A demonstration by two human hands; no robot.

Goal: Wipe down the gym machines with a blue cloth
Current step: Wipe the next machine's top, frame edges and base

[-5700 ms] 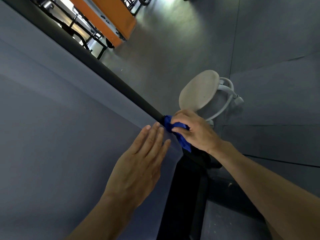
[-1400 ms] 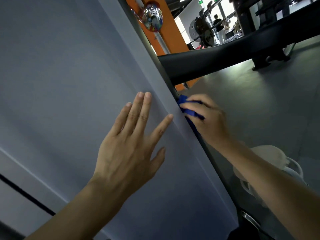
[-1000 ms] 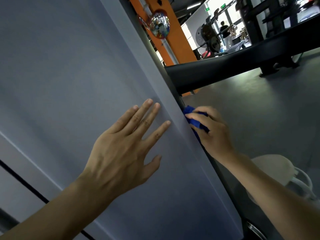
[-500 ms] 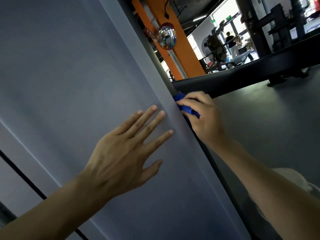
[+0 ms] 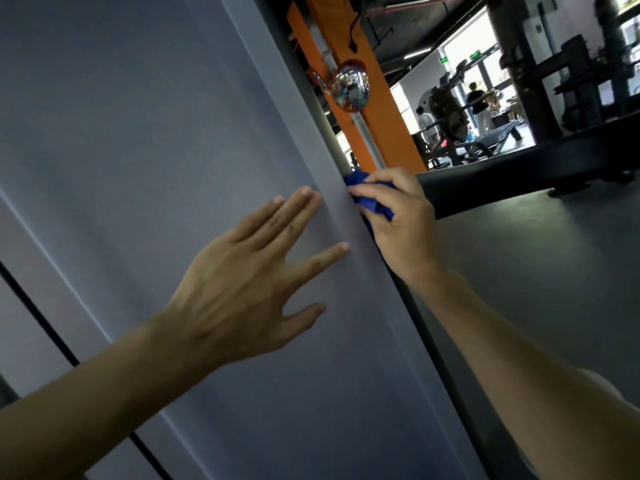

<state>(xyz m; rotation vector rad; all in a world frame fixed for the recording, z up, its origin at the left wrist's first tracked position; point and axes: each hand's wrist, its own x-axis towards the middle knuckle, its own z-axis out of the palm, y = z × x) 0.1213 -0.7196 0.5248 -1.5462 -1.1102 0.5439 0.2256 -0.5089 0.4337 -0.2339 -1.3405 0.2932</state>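
A wide grey panel (image 5: 145, 161) of a gym machine fills the left of the head view. My left hand (image 5: 249, 285) lies flat on it with the fingers spread. My right hand (image 5: 403, 226) grips a bunched blue cloth (image 5: 367, 199) and presses it against the panel's dark right edge (image 5: 446, 382), just where a thick black bar (image 5: 540, 171) meets it. Most of the cloth is hidden under my fingers.
An orange pillar (image 5: 374, 98) with a round convex mirror (image 5: 349, 91) stands behind the panel edge. Weight machines (image 5: 450, 123) and people are far back near bright windows. Grey floor (image 5: 540, 271) spreads to the right, under the bar.
My right hand has slid the cloth up along the panel's edge to the black bar. The left hand stays flat on the panel, and the view has tilted upward.
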